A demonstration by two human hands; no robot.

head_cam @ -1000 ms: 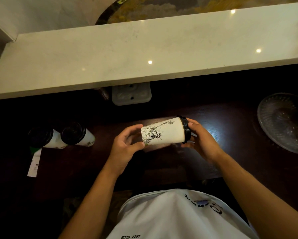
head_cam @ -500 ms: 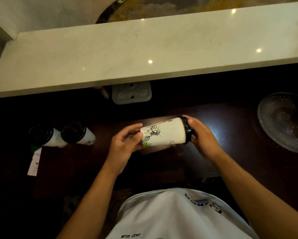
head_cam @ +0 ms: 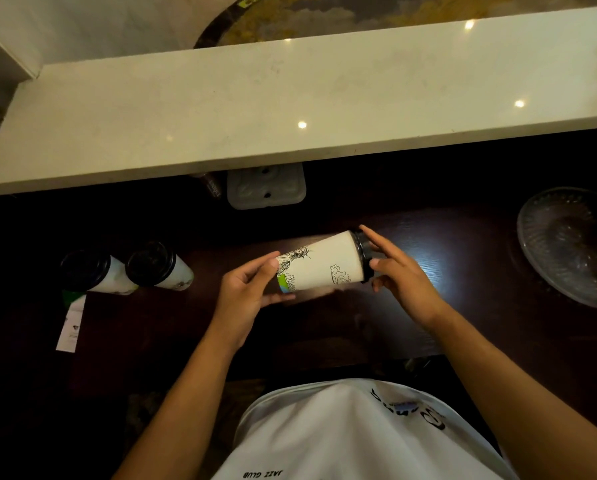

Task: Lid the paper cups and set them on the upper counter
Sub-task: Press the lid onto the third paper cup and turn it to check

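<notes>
Paper cup (head_cam: 321,263) held sideways above the dark worktop (head_cam: 463,244), between both hands; black lid (head_cam: 363,255) on its mouth end, pointing right, base end pointing left; cup tilted slightly, lid end higher in frame; line drawing and a green-blue patch visible on the white wall; left hand (head_cam: 245,296) at the base end, thumb and fingers loosely curled around the bottom, gripping it; right hand (head_cam: 401,275) at the lid end, fingers spread and mostly straight, fingertips (head_cam: 376,263) touching the lid rim, not wrapped around it; whether right hand carries any weight cannot tell; two more lidded cups (head_cam: 93,271) (head_cam: 158,266) stand side by side on the worktop to the left, well apart from the hands; paper slip (head_cam: 70,323) lies just in front of them; glass dish (head_cam: 570,244) at far right; white upper counter (head_cam: 290,98) runs across the top, beyond the hands; white socket plate (head_cam: 266,188) under its edge; white shirt (head_cam: 352,434) at bottom.
</notes>
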